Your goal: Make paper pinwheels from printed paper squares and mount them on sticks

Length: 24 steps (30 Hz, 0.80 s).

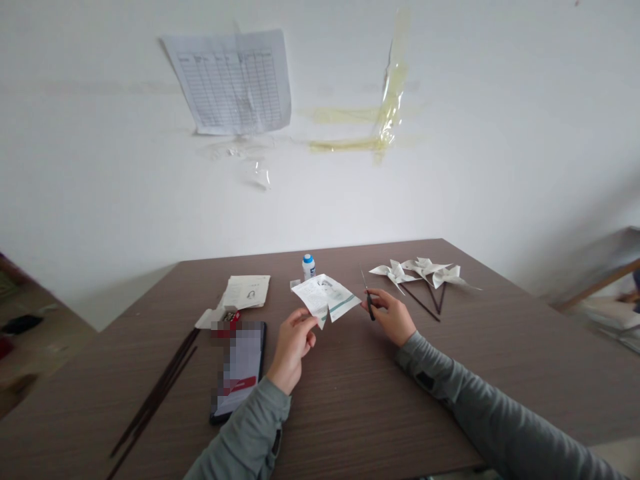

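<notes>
A printed paper square [320,295], slit inward from its near edge, is pinched by my left hand [295,343] between thumb and fingers. At the sheet's right corner, my right hand [393,317] is closed around black-handled scissors [370,303]. Their thin metal blade points up and away, seen almost edge-on. My right fingertips are close to the paper corner; I cannot tell whether they touch it. Just behind the sheet stands a small white bottle [309,268] with a blue cap.
Several paper pinwheels [395,272] on dark sticks lie at the back right. To the left are a stack of paper squares [247,292], a small red box [231,318], dark sticks [160,387] and a phone [243,367]. A wall [340,207] rises behind the table [350,400].
</notes>
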Each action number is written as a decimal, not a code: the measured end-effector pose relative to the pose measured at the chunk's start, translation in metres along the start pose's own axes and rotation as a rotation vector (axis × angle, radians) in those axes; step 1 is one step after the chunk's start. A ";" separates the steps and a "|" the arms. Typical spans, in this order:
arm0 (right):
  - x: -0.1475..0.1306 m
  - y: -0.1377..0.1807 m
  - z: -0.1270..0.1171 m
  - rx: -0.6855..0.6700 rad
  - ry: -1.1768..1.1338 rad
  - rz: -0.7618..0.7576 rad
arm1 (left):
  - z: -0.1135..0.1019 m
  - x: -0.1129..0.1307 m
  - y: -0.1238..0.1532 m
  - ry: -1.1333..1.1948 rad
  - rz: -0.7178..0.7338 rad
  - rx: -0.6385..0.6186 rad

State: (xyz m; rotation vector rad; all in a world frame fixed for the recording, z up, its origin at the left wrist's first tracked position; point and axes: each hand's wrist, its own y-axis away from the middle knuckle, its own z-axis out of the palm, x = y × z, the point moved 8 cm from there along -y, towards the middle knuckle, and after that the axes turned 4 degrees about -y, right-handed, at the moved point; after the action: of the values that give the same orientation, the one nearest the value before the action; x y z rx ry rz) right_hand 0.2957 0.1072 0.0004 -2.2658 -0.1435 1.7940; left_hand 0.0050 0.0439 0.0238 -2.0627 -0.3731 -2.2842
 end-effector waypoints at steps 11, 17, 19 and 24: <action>0.009 -0.002 0.008 -0.068 -0.055 0.065 | 0.003 -0.004 -0.003 0.012 -0.012 -0.052; 0.013 -0.001 0.015 -0.108 -0.056 0.074 | 0.002 -0.005 -0.004 0.014 -0.006 -0.062; 0.015 -0.001 0.016 -0.110 -0.055 0.079 | 0.002 -0.004 -0.003 0.013 -0.004 -0.070; 0.016 0.000 0.020 -0.139 -0.123 0.073 | 0.002 -0.004 -0.003 0.010 -0.026 -0.066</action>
State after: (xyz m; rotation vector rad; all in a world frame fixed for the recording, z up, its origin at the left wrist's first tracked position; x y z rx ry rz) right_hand 0.2800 0.1140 -0.0191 -2.2795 -0.2171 2.0203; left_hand 0.0065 0.0469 0.0199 -2.0876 -0.3303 -2.3515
